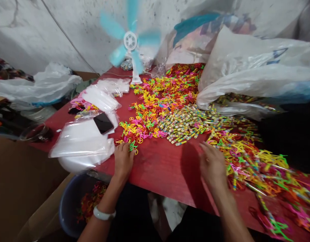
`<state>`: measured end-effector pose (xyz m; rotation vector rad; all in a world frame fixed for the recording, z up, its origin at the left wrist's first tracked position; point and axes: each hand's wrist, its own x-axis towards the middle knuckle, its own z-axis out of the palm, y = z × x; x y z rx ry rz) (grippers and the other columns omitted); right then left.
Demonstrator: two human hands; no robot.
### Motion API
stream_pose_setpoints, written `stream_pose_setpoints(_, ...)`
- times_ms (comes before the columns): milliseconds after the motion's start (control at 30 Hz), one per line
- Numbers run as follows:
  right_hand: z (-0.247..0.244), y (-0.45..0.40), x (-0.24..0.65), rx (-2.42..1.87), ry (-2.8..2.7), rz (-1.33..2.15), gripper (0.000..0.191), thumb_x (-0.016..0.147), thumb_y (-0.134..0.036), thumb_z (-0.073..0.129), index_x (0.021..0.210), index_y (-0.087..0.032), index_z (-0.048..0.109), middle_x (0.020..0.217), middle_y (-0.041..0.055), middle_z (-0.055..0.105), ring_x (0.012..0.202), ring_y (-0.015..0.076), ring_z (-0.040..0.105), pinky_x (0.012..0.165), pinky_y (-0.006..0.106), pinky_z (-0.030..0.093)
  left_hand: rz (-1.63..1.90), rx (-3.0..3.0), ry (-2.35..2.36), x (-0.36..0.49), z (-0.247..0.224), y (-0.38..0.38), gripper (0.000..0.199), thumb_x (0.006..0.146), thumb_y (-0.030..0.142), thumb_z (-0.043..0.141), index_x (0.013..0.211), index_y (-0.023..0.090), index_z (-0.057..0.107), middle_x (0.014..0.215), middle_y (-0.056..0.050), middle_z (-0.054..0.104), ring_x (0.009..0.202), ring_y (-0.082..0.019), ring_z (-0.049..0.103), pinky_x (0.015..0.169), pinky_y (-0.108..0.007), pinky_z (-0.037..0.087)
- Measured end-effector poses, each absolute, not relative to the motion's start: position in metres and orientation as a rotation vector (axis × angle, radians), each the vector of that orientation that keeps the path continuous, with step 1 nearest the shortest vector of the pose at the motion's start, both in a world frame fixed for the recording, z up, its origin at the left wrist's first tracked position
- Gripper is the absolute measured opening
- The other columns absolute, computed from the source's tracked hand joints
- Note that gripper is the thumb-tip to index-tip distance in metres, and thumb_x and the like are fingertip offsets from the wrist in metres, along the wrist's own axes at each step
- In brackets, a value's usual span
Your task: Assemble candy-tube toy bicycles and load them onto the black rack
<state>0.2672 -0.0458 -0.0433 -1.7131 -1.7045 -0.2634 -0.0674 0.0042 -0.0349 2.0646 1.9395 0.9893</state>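
Note:
My left hand (124,158) rests at the near left edge of a heap of small plastic toy bicycles (143,122), in yellow, pink, green and red. Its fingers curl over the heap's edge, and a green toy bicycle (132,146) shows between thumb and fingers. My right hand (213,164) hovers over the red table (160,168), left of a second spread of toy pieces (255,161). Motion blurs it, and the back of the hand hides most of its fingers. Between and beyond both hands lies a pile of short sticks in patterned yellow wrappers (185,124).
Clear plastic bags (81,139) lie stacked at left, with a black phone (103,123) on top. A turning fan (130,41) stands at the back. Large white sacks (245,64) fill the back right. A blue basin (65,208) holding plastic pieces sits below the table's left edge.

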Motion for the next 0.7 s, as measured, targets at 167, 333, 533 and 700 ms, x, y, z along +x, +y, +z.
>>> stream_pose_setpoints(167,-0.055,-0.014,0.216,-1.806,-1.872,-0.07,0.034,0.087,-0.014,0.041,0.112,-0.017,0.064,0.11,0.0143,0.063,0.098,0.0289,0.053,0.08,0.044,0.044,1.174,1.954,1.826,-0.063,-0.026,-0.001,0.01,0.083,0.026,0.053,0.09,0.02,0.058,0.09,-0.007,0.064,0.088,-0.023,0.06,0.081,-0.038,0.048)
stream_pose_setpoints(333,-0.057,-0.024,0.22,-1.821,-1.8,-0.05,0.02,0.09,-0.026,0.047,0.092,-0.018,0.065,0.087,0.0111,0.061,0.084,0.0262,0.052,0.076,0.041,0.042,1.161,1.971,1.829,-0.071,-0.028,-0.008,0.015,0.089,0.024,0.046,0.092,0.019,0.059,0.093,-0.008,0.064,0.092,-0.022,0.06,0.085,-0.038,0.047)
stream_pose_setpoints(533,-0.053,-0.046,0.183,-1.607,-1.467,0.42,0.021,0.093,-0.036,0.042,0.101,-0.02,0.052,0.086,0.0082,0.062,0.073,0.0214,0.06,0.066,0.034,0.048,0.944,2.131,1.915,-0.072,-0.035,-0.023,0.029,0.078,0.028,0.067,0.106,0.021,0.061,0.11,-0.011,0.061,0.104,-0.029,0.055,0.09,-0.045,0.045)
stream_pose_setpoints(700,-0.045,-0.052,0.125,-1.441,-1.528,0.764,0.022,0.094,-0.034,0.039,0.106,-0.02,0.051,0.093,0.0077,0.065,0.08,0.0193,0.063,0.071,0.031,0.05,0.962,2.043,1.867,-0.068,-0.031,-0.03,0.013,0.077,0.013,0.059,0.087,0.021,0.059,0.094,-0.007,0.062,0.094,-0.025,0.056,0.086,-0.042,0.046)
